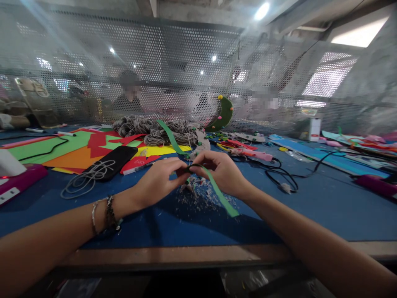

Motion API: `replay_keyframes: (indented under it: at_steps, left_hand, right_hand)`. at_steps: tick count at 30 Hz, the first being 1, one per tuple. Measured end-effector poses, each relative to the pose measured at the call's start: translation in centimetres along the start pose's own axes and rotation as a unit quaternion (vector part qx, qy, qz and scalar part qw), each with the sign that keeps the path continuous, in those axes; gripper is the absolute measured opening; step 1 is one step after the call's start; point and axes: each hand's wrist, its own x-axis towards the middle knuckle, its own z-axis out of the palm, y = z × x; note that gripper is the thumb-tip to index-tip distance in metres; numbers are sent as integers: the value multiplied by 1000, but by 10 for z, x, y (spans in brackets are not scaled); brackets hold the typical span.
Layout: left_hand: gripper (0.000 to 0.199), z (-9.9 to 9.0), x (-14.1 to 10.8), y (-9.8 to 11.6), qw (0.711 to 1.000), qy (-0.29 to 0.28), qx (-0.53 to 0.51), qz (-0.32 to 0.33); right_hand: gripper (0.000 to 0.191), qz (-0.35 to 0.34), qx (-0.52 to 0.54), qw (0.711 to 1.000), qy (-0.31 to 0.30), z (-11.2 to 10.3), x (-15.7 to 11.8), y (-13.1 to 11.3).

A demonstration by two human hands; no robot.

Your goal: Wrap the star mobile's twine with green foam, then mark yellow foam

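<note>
To the right of the black phone, the left hand and right hand pinch a green strip that looks light, flexible and easily creased, probably best gripped gently near its end.

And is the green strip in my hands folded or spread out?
Mostly spread out: the green strip hangs loose below your right hand. I cannot tell whether the part between it and your left hand is folded.
</note>
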Motion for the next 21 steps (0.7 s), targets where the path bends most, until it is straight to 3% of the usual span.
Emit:
replay_keyframes:
  at_steps: [4,8,13,17,21]
  left_hand:
    - [12,0,1,-4,999,8,-36,-32]
    - [18,-1,0,-9,991,11,-94,-99]
    - [20,0,2,-11,958,-2,-236,-164]
    - [21,2,3,-7,930,15,-311,-195]
    - [22,4,2,-1,920,14,-342,-189]
  right_hand:
    - [15,12,24,1000,-15,0,0,2]
    - [11,-24,18,999,-32,-3,2,3]
    - [11,-83,-47,995,-42,-8,3,1]
    - [12,-50,-25,998,-27,-6,2,1]
    - [11,-23,5,1000,-16,-2,1,2]
